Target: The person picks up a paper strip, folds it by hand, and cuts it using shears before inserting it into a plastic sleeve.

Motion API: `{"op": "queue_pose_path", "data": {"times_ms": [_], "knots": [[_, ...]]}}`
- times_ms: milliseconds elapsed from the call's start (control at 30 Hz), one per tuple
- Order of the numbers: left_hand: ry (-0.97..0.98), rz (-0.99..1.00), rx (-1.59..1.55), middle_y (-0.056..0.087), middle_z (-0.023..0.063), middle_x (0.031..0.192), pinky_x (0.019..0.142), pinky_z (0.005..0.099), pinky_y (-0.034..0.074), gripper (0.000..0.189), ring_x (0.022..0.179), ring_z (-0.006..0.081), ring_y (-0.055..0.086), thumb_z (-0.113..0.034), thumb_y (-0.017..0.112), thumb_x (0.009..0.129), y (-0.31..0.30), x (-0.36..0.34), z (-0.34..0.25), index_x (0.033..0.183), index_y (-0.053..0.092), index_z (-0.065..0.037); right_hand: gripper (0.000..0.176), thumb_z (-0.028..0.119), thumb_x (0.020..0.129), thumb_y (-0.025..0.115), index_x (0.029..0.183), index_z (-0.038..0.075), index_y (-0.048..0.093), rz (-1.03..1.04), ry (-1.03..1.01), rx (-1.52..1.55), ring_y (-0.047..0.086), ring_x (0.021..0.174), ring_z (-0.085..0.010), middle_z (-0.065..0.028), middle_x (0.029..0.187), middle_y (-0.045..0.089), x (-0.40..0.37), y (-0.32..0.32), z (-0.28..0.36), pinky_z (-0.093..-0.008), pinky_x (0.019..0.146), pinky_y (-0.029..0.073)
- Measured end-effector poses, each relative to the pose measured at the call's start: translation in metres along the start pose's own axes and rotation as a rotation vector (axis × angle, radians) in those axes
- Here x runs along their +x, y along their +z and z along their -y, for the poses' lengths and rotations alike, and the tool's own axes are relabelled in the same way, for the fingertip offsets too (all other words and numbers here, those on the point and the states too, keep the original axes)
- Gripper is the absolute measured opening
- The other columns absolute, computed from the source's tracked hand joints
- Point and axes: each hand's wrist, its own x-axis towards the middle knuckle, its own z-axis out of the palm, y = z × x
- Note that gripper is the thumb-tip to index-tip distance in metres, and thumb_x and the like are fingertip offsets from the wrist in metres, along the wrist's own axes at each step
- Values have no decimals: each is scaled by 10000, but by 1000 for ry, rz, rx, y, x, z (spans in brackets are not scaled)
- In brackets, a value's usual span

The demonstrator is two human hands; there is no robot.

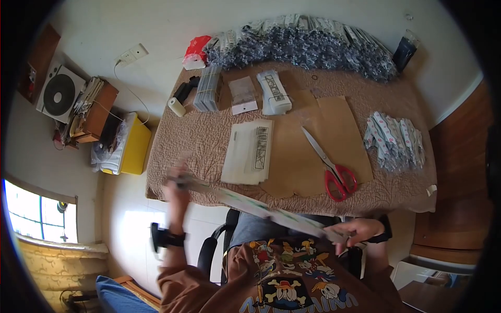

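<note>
A long pale strip with green marks [271,213] is stretched between my two hands, over my lap and the table's front edge. My left hand [179,185], blurred by motion, is closed on its left end, with something dark at the fingers. The right end is pinched in my right hand [357,231]. Beyond the strip lie a stack of whitish sheets [241,152] with a printed piece on top, and red-handled scissors [339,180] resting on brown paper [292,151].
A long pile of packaged strips [308,47] lines the table's back edge. A smaller bundle [394,141] lies at the right. Banded clear sleeves [208,89], a white roll [176,107] and a dark cup [406,51] also stand or lie on the table.
</note>
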Motion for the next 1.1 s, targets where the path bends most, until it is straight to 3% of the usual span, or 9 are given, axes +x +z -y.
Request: {"op": "queue_pose_path", "data": {"times_ms": [100,167,233,433,600,633,733,900,1100], "knots": [[-239,117,590,570,131,922,678,295,466,254,823,215,568,-92,472,850,-125,35,71,1089,519,-17,720,248,842,570,1362,7,133,2,-84,113,557,984,-246,-165,1040,580,-35,-3,-16,-357,865,411],[282,-9,1112,581,102,803,551,343,476,298,612,255,587,-138,556,784,-220,54,143,1065,508,-51,720,240,841,572,1366,20,131,-6,-148,160,560,979,-247,-163,1035,583,-37,0,-16,-355,862,412],[-280,170,1462,585,113,816,530,327,460,294,642,198,575,-136,578,758,-335,60,207,1037,529,-62,721,224,839,577,1374,46,127,-5,-262,236,565,968,-249,-158,1025,589,-36,4,-11,-351,855,414],[-570,-206,880,547,30,771,488,270,415,231,584,117,506,-267,546,821,-477,-23,269,963,548,-85,602,176,833,584,1332,57,270,-410,-336,-9,570,960,-228,-156,1078,562,15,23,28,-340,820,434],[-699,-407,141,520,-9,764,499,240,400,236,594,83,474,-308,505,856,-279,0,101,942,548,-93,388,82,813,562,1180,10,459,-1092,-270,-760,583,885,-184,-117,1074,564,15,11,46,-333,716,469],[-593,-456,-133,538,5,783,734,233,425,248,780,100,520,-288,502,882,-210,-12,56,860,586,-56,388,82,813,562,1180,10,459,-1095,-266,-760,583,885,-184,-117,1074,564,17,7,50,-333,716,469],[-581,-218,-531,493,-6,773,679,253,409,308,741,91,475,-334,407,914,-51,-30,-74,953,538,-57,345,42,805,549,1143,13,484,-1299,-84,-1394,574,798,-151,-92,956,585,36,-1,60,-301,645,471],[-602,-209,-1115,382,-16,677,648,244,367,356,626,72,357,-297,369,934,87,-39,-184,1029,521,11,358,56,803,556,1154,27,490,-1338,111,-1394,554,761,-142,-61,876,556,49,-4,59,-290,646,464],[-574,-267,-952,369,2,694,693,239,353,370,679,95,372,-306,322,947,128,-31,-187,1007,505,9,708,287,793,620,1338,98,211,-782,-493,217,500,784,-168,-26,862,449,63,40,1,-314,715,430]]}}
